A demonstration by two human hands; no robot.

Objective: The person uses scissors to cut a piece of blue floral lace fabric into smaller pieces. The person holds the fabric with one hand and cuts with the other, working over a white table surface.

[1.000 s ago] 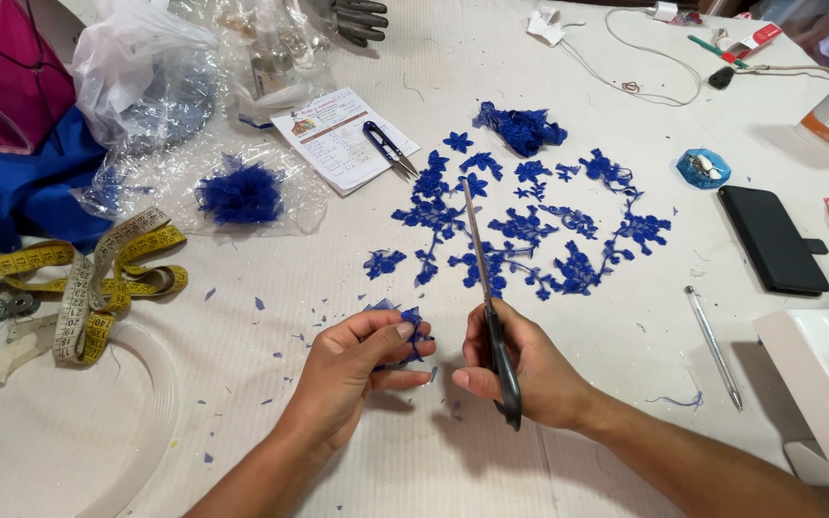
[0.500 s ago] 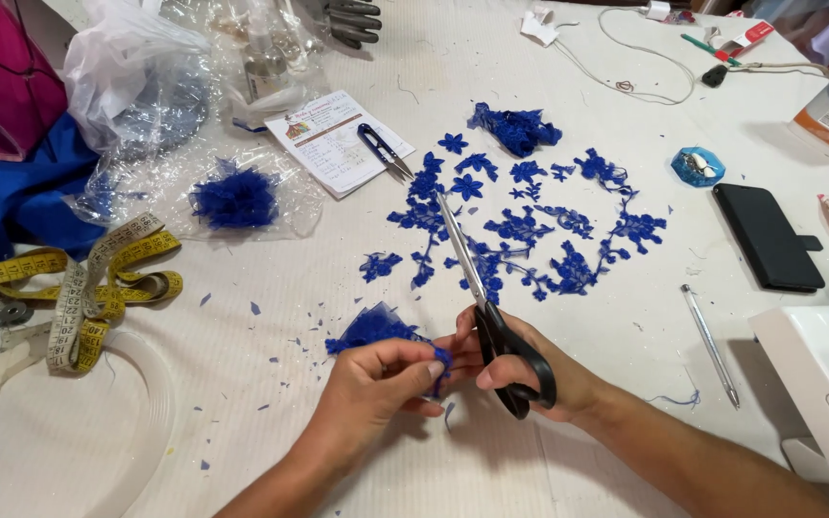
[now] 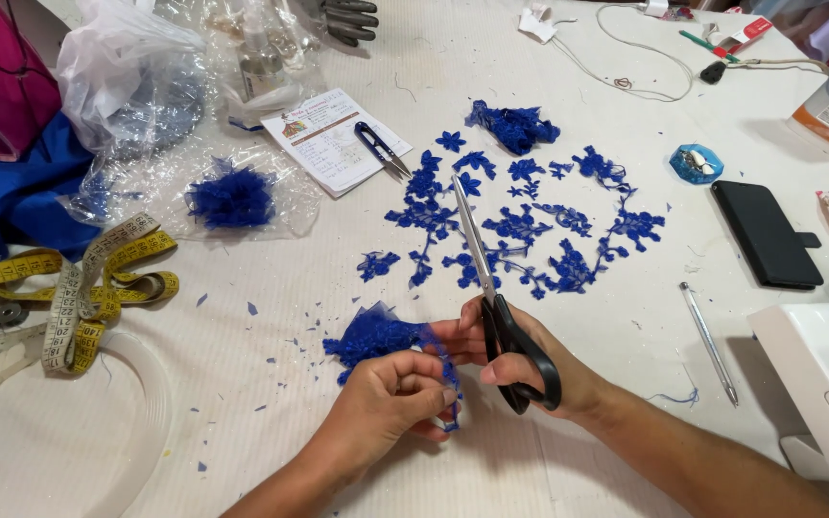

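Left hand (image 3: 390, 398) pinches blue lace scrap (image 3: 376, 336), right hand (image 3: 520, 360) grips black scissors (image 3: 491, 288); many cut lace motifs (image 3: 530, 225) already lie beyond, this piece untrimmed.

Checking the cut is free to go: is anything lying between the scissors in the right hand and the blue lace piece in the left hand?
Nothing visible does. The left hand holds the blue lace piece right beside the scissors in the right hand; the closed blades point away over the cut lace motifs beyond.

Yellow tape measure (image 3: 79, 288), black phone (image 3: 765, 233), small thread snips (image 3: 381, 149), silver pen (image 3: 709, 342)
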